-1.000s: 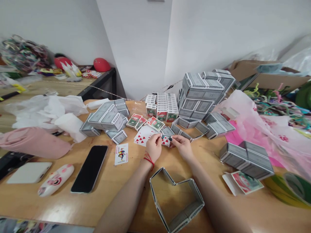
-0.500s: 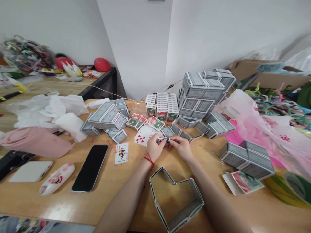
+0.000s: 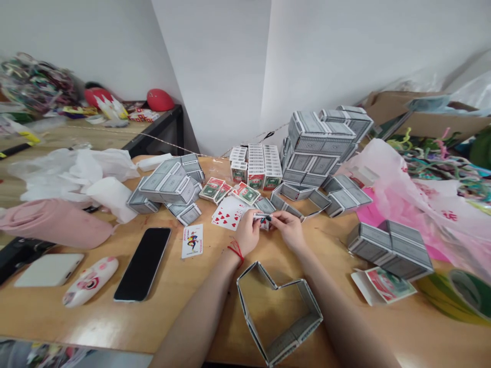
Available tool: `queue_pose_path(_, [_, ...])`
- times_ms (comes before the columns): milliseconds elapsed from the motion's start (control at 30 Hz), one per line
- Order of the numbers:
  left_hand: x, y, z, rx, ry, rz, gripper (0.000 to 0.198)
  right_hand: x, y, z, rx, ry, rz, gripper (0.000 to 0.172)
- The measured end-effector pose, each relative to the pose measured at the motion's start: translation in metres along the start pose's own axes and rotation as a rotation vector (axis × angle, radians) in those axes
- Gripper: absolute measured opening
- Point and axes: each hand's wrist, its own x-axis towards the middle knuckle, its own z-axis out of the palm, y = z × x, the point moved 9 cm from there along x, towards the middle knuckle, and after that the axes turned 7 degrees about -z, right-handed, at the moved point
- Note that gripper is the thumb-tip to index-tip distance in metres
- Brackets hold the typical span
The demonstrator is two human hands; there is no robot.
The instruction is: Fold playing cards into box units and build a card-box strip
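Both hands meet above the wooden table (image 3: pixel 192 301), pinching one folded playing card (image 3: pixel 263 220) between them. My left hand (image 3: pixel 247 233), with a red string at the wrist, grips its left end. My right hand (image 3: pixel 290 228), nails painted dark, grips its right end. Just beyond the hands lie loose face-up cards (image 3: pixel 228 213) with red hearts. A heart-shaped frame of folded cards (image 3: pixel 279 309) stands between my forearms, close to me. A joker card (image 3: pixel 192 240) lies flat to the left.
Stacks of folded-card blocks (image 3: pixel 320 145) and small card boxes (image 3: pixel 256 167) stand behind; more blocks (image 3: pixel 169 186) at left, a block (image 3: pixel 391 249) at right. A black phone (image 3: pixel 143 262), white power bank (image 3: pixel 48 269), pink cloth (image 3: pixel 53 229) and pink plastic bag (image 3: pixel 414 204) lie around.
The card, held face-up with hearts showing a second ago, is now folded narrow between my fingers. Both hands stayed in place.
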Motion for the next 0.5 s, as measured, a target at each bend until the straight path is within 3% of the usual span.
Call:
queue_pose_path(167, [-0.001,0.0,-0.006,-0.024,0.065,-0.029,0.036,0.001,0.0,-0.009,-0.048,0.082,-0.048,0.025])
queue_pose_path(500, [-0.002,0.003,0.006,0.068,-0.047,0.015,0.055,0.002,-0.008,-0.006,-0.077,0.061,-0.065,0.026])
